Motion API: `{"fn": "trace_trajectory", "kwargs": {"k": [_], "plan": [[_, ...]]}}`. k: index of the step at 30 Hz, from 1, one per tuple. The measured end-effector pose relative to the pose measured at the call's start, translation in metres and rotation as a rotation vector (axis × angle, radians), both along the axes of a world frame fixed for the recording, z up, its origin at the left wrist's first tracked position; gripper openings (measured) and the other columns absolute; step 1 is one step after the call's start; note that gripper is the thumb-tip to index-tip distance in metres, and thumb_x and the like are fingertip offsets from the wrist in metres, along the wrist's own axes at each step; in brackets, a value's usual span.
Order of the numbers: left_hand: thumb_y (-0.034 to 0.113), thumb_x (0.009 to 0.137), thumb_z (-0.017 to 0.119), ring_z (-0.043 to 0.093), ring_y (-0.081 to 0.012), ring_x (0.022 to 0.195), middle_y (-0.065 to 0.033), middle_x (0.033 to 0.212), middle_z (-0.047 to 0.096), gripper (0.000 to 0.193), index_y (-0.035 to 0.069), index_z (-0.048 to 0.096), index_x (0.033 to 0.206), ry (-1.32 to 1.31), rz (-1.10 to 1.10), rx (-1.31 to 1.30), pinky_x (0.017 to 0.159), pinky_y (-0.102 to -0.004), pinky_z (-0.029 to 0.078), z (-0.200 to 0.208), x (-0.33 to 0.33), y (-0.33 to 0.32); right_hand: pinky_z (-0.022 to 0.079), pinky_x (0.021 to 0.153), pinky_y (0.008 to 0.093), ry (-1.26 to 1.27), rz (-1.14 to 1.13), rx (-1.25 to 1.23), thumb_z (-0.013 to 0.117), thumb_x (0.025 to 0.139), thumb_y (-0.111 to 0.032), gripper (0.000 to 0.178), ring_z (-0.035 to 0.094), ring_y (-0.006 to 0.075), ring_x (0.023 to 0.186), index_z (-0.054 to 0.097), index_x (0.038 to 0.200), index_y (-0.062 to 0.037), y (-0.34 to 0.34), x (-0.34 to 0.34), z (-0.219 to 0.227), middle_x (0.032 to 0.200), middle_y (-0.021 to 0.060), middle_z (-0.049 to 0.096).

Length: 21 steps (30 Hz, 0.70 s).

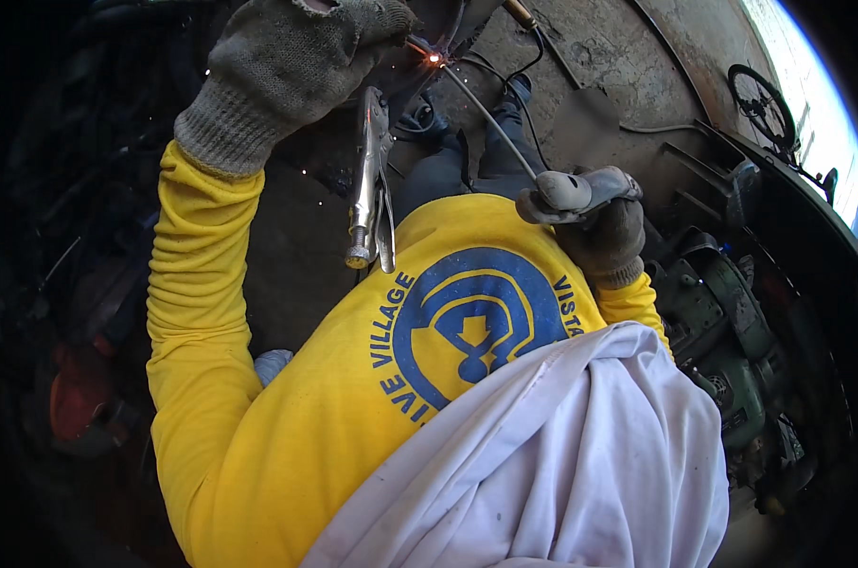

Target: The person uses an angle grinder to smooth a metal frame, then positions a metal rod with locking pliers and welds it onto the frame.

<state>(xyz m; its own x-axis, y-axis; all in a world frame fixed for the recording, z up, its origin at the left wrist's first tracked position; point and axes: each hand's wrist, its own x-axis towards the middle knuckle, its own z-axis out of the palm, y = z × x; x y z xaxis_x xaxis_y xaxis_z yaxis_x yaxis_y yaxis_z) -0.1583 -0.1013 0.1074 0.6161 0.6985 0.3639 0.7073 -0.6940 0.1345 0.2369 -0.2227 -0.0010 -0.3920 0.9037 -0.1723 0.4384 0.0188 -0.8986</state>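
My right hand (pixel 610 239), in a dark work glove, grips a welding electrode holder (pixel 585 191). From the holder a thin welding rod (pixel 490 118) slants up and left, its tip at a bright orange glow (pixel 434 59) on a dark metal piece (pixel 400 71). My left hand (pixel 291 71), in a grey knit glove with a tear, is beside that metal at the top edge. Its fingers look curled, but what they hold is hidden. Silver locking pliers (pixel 367 185) hang below the metal piece, handles downward, apart from both hands.
Green machinery (pixel 732 331) stands close on the right, with a spoked wheel (pixel 762 109) beyond it. Dark cables (pixel 542 57) run over the concrete floor (pixel 609 43). A reddish object (pixel 83 393) lies in shadow at left. White cloth (pixel 561 464) drapes over my yellow shirt.
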Motion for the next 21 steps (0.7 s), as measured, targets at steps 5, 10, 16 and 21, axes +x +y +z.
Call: {"fn": "trace_trajectory", "kwargs": {"k": [5, 10, 16, 21], "plan": [[0.020, 0.074, 0.084, 0.070, -0.0314, 0.110, -0.0053, 0.098, 0.073, 0.032, 0.015, 0.067, 0.101, -0.075, -0.032, 0.056, 0.093, -0.0447, 0.055, -0.003, 0.000, -0.002, 0.059, 0.073, 0.0363, -0.008, -0.007, 0.020, 0.091, 0.070, -0.023, 0.050, 0.072, 0.0299, 0.082, 0.068, 0.111, -0.0051, 0.002, -0.005, -0.002, 0.096, 0.0117, 0.071], [0.016, 0.075, 0.083, 0.070, -0.0313, 0.110, -0.0046, 0.099, 0.073, 0.034, 0.016, 0.066, 0.104, -0.126, -0.029, 0.030, 0.093, -0.0453, 0.054, 0.003, 0.002, -0.002, 0.059, 0.076, 0.0375, 0.011, 0.035, 0.147, 0.090, 0.071, -0.022, 0.048, 0.072, 0.0313, 0.085, 0.068, 0.111, -0.0052, 0.013, -0.019, 0.012, 0.098, 0.0121, 0.072], [0.016, 0.075, 0.082, 0.069, -0.0313, 0.111, -0.0045, 0.099, 0.072, 0.035, 0.016, 0.065, 0.105, -0.142, -0.042, 0.027, 0.094, -0.0454, 0.054, -0.003, -0.001, -0.002, 0.058, 0.078, 0.0381, 0.021, -0.012, -0.012, 0.089, 0.073, -0.019, 0.044, 0.072, 0.0320, 0.089, 0.068, 0.109, -0.0058, 0.009, -0.008, 0.006, 0.100, 0.0127, 0.072], [0.017, 0.075, 0.081, 0.069, -0.0311, 0.110, -0.0049, 0.099, 0.072, 0.035, 0.016, 0.065, 0.106, -0.002, -0.038, 0.042, 0.094, -0.0456, 0.055, 0.003, 0.002, -0.003, 0.058, 0.076, 0.0372, 0.030, -0.017, 0.273, 0.089, 0.073, -0.018, 0.040, 0.073, 0.0314, 0.090, 0.069, 0.106, -0.0061, 0.006, -0.015, 0.009, 0.102, 0.0132, 0.072]]}}
